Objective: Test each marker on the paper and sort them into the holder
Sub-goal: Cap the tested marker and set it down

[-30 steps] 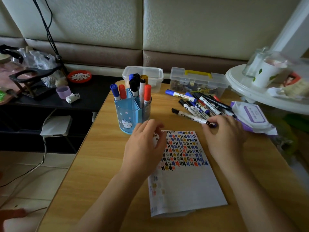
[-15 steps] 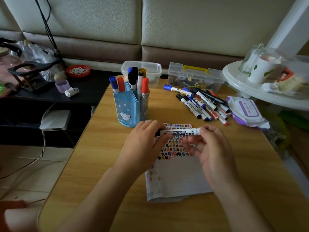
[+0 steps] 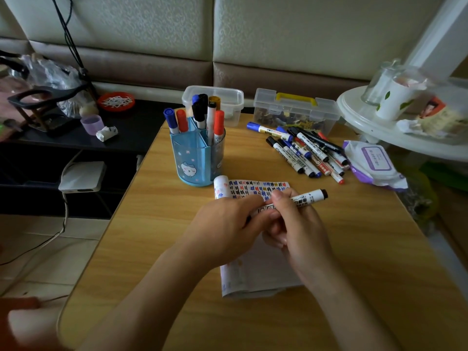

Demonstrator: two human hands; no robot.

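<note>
Both hands hold one white marker (image 3: pixel 307 197) with a dark end over the paper (image 3: pixel 255 274), which lies on the wooden table (image 3: pixel 152 224). My left hand (image 3: pixel 228 224) grips the marker's near end. My right hand (image 3: pixel 296 226) pinches its barrel, and the dark end sticks out to the right. The paper's top strip (image 3: pixel 253 187) bears many coloured scribbles. Behind it stands the blue holder (image 3: pixel 197 158) with several blue, red, black and yellow markers upright in it. A pile of loose markers (image 3: pixel 304 150) lies at the back right.
Two clear plastic boxes (image 3: pixel 296 110) sit at the table's far edge. A wipes packet (image 3: pixel 374 163) lies right of the pile, beside a white round stand (image 3: pixel 379 130) with cups. A black shelf (image 3: pixel 76 133) with clutter stands to the left.
My right hand took a marker from the pile and brought it over the paper. My left hand closed on its near end, and the marker now tilts with its dark end pointing right.
</note>
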